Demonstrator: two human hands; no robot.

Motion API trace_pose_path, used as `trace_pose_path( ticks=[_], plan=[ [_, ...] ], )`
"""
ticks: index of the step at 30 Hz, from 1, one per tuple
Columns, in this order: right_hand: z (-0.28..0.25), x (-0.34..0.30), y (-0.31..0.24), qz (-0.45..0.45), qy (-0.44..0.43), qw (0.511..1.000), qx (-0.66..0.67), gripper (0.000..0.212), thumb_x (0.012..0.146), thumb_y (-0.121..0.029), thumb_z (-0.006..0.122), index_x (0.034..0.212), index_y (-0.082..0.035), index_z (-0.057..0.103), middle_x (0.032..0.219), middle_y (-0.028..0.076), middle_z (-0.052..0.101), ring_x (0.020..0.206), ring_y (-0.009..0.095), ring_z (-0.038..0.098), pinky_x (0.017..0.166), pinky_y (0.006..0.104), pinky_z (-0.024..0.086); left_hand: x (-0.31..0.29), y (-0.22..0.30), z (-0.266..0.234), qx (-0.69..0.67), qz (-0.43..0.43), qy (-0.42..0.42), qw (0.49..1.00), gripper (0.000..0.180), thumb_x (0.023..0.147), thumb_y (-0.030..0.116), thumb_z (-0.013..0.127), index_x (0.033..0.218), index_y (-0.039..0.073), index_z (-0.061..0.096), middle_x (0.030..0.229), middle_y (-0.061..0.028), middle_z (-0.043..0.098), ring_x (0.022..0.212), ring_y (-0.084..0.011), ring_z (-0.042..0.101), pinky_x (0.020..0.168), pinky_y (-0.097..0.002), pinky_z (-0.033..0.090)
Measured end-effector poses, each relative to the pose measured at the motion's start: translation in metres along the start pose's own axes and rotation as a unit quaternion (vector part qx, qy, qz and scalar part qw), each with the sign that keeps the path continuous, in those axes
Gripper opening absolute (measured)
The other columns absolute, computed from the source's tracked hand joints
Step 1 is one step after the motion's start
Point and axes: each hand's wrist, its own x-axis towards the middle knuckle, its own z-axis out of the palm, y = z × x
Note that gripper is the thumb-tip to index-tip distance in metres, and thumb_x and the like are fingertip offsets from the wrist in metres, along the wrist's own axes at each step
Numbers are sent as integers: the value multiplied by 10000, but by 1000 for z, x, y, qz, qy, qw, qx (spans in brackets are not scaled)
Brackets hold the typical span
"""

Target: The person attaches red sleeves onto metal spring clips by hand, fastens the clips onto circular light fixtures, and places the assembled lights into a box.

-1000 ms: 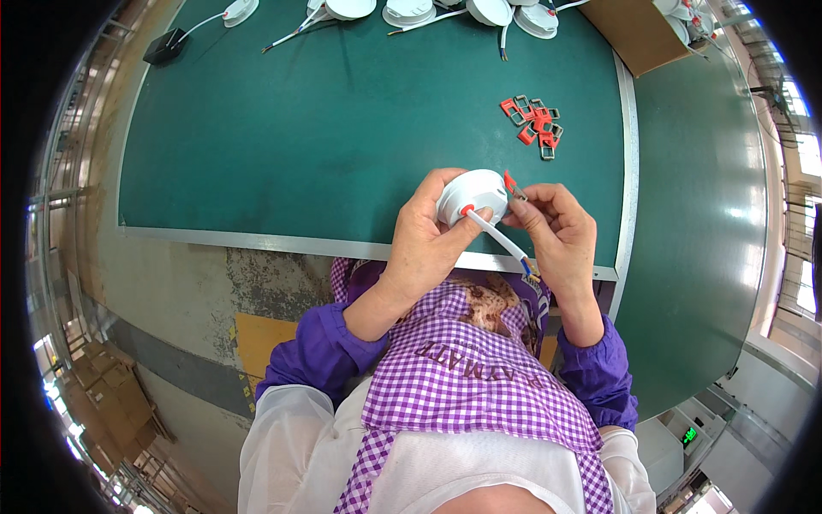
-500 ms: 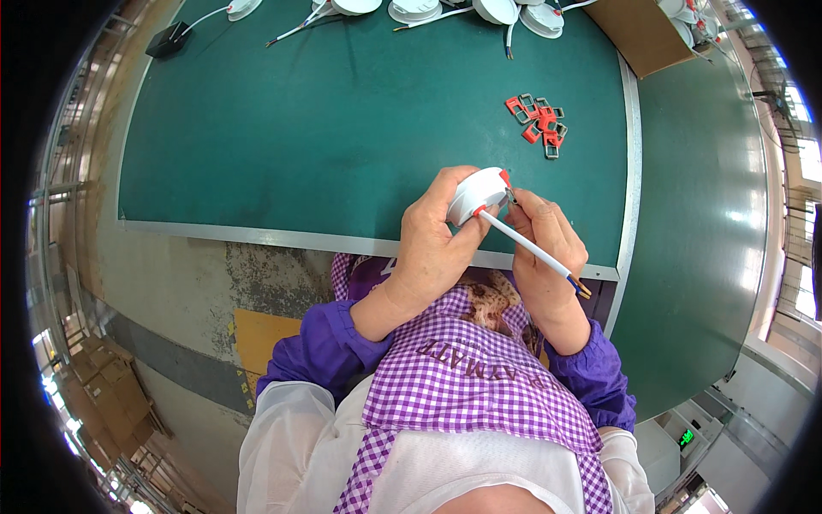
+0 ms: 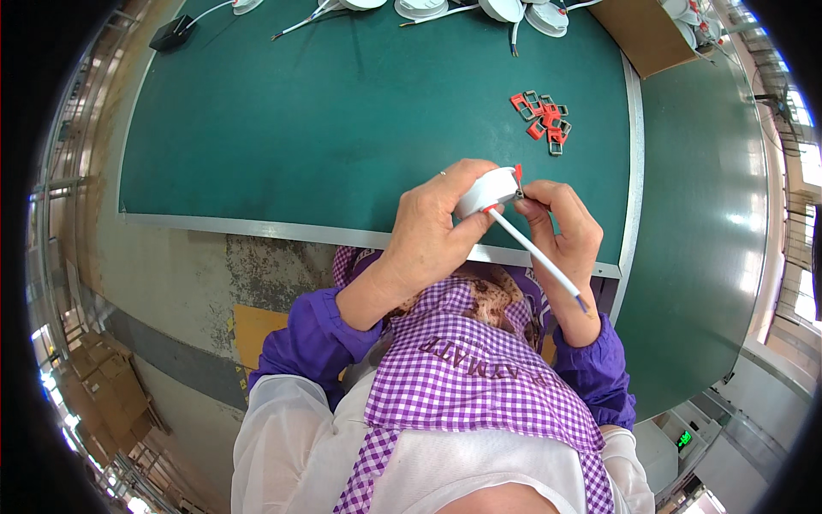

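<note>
My left hand (image 3: 428,224) grips a round white plastic housing (image 3: 486,192) by its rim, fingers behind and thumb in front. A white cable (image 3: 541,257) leaves the housing through a red collar and slants down to the right, across the front of my right wrist. At the housing's right side sits a small red clip (image 3: 519,175) with a metal part. The thumb and forefinger of my right hand (image 3: 567,230) pinch its metal end. Further back on the green table lies a small pile of similar red clips with metal frames (image 3: 548,116).
Several white round housings with cables (image 3: 501,8) lie along the table's far side. A cardboard box (image 3: 646,34) with more of them stands at the far right. A black block (image 3: 171,34) is at the far left. A metal strip edges the green table (image 3: 300,137).
Both hands have shifted slightly to the right with the housing, which has turned a little. The right fingers remain at the clip. The cable's end has swung lower.
</note>
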Motion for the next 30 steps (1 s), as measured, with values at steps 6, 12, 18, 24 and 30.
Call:
trace_pose_path(
  ticks=[6, 12, 18, 24, 30],
  plan=[
    [5, -12, 0, -29, 10, 999, -37, 207, 745, 79, 702, 912, -5, 613, 837, 115, 641, 719, 257, 638, 603, 319, 509, -7, -7, 1, 5, -17, -19, 1000, 284, 862, 69, 699, 1125, 46, 594, 970, -17, 633, 877, -95, 584, 747, -250, 479],
    [-3, -6, 4, 45, -37, 996, 64, 166, 818, 54, 678, 963, 3, 618, 925, 113, 666, 790, 205, 660, 668, 299, 520, -5, -1, 0, -84, -73, -47, 993, 290, 870, 65, 693, 1138, 47, 583, 962, -14, 626, 881, -79, 578, 757, -247, 481],
    [-28, 1, -3, 196, -133, 952, 196, 524, 792, -30, 748, 1274, 12, 549, 1089, 141, 680, 964, 195, 670, 824, 312, 537, -11, 12, -2, -35, -23, -66, 997, 301, 873, 5, 638, 1164, 31, 563, 1004, -58, 630, 920, -115, 604, 789, -265, 497],
    [-54, 9, -27, 187, -159, 956, 159, 553, 754, -33, 766, 1264, 16, 557, 990, 142, 709, 935, 206, 692, 832, 319, 545, -18, 28, -9, -27, 41, -102, 994, 307, 846, 43, 687, 1140, 16, 604, 1025, -85, 646, 945, -136, 618, 793, -285, 502],
    [-34, -4, -4, 316, -138, 892, 291, 412, 814, -30, 741, 1179, 59, 571, 982, 146, 704, 912, 168, 687, 808, 287, 562, -19, 8, -5, -109, -73, -116, 985, 371, 865, 23, 670, 1215, -9, 550, 1080, -79, 624, 988, -120, 598, 815, -286, 512]
  ],
)
